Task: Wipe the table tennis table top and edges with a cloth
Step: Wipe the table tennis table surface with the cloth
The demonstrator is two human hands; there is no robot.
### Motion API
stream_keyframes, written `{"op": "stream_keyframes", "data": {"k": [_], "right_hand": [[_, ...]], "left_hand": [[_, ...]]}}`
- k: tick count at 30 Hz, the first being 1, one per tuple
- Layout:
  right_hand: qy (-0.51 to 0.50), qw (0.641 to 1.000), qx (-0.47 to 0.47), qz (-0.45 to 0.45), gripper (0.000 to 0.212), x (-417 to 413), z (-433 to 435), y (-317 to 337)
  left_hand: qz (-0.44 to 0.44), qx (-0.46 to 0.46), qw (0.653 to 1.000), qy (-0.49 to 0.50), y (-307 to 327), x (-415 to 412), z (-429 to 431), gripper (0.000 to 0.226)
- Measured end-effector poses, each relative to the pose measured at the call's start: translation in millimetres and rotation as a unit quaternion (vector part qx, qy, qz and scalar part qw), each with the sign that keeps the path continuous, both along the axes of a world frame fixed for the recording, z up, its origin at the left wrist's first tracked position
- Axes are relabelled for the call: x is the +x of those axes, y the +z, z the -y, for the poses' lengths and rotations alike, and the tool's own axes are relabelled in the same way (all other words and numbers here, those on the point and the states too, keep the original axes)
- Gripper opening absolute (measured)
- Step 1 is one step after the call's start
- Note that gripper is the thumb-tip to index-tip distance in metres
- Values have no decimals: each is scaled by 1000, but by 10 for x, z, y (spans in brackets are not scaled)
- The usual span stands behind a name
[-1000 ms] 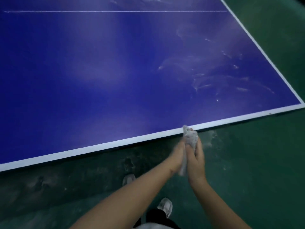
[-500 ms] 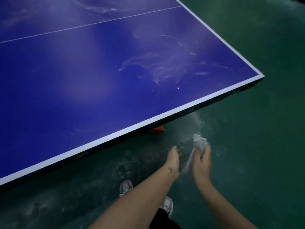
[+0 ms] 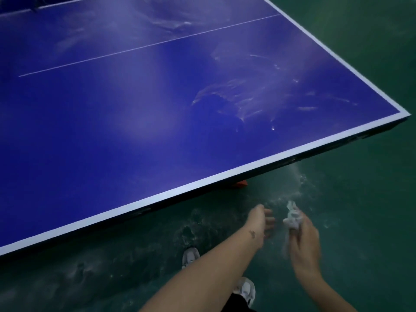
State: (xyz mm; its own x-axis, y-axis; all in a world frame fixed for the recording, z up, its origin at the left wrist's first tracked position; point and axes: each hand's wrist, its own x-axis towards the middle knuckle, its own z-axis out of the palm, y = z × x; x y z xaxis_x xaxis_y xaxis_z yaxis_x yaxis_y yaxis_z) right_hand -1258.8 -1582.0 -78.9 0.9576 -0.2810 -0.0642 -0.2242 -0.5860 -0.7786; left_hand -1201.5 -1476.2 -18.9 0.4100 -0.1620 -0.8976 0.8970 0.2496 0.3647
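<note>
Cloth (image 3: 292, 218), wadded into a damp-looking bundle, is clamped in the curled fingers of the right hand (image 3: 304, 242), off the table tennis table (image 3: 112, 131) and above the green floor (image 3: 360, 221). Holding it clear of the near edge probably keeps drips off the top; splash marks (image 3: 299, 185) lie on the floor below. Left hand (image 3: 261, 220) hangs just beside it, fingers loosely curled and apart, gripping nothing. Streaks (image 3: 247, 97) mark the top near the right corner, so wiping looks unfinished.
</note>
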Motion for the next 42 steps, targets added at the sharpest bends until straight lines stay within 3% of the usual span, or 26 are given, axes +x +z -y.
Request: {"op": "stream_keyframes", "data": {"k": [3, 6, 7, 10, 11, 13, 15, 18, 20, 23, 26, 28, 31, 34, 39, 42], "right_hand": [[157, 987, 7, 37, 36, 82, -298, 51], [52, 998, -25, -26, 26, 374, -263, 67], [58, 998, -37, 9, 26, 440, -344, 137], [260, 964, -37, 43, 42, 611, -812, 294], [278, 960, -31, 21, 39, 712, -877, 291], [194, 981, -14, -3, 33, 951, -882, 302], [128, 990, -28, 52, 26, 1171, -904, 383], [188, 971, -78, 124, 30, 1437, -1240, 481], [277, 942, -159, 100, 51, 1558, -1562, 429], [385, 866, -318, 12, 74, 1632, -1950, 278], [362, 866, -343, -15, 85, 1714, -2227, 147], [360, 868, -340, -33, 73, 1771, -2495, 114], [388, 852, -348, -41, 62, 1785, -3054, 121], [463, 813, -351, 38, 54, 1518, -3734, 203], [617, 694, -359, 87, 50, 869, -4496, 191], [636, 669, -371, 98, 46, 902, -4385, 172]], "left_hand": [[-7, -45, 999, -30, 46, 122, -176, 39], [9, -58, 998, -7, 44, 222, -477, 44], [23, -43, 999, 7, 29, 249, -621, 49], [74, -66, 995, -7, 61, 336, -919, 66], [104, -72, 992, -28, 83, 370, -973, 67], [148, -83, 981, -89, 179, 408, -1217, 62], [207, -66, 967, -134, 229, 461, -1655, 59], [322, 113, 938, -59, 211, 615, -2322, 48], [382, 255, 888, -26, 175, 676, -2717, 36], [408, 407, 817, -19, 99, 681, -3300, 29], [396, 553, 728, -80, -25, 591, -3805, 32], [362, 610, 694, -125, -146, 502, -4088, 31], [316, 633, 695, -127, -267, 372, -4425, 35], [308, 624, 717, -48, -255, 330, -4703, 34], [308, 630, 713, 10, -182, 479, -5009, 34], [316, 625, 713, -27, -166, 629, -5000, 35]]}}
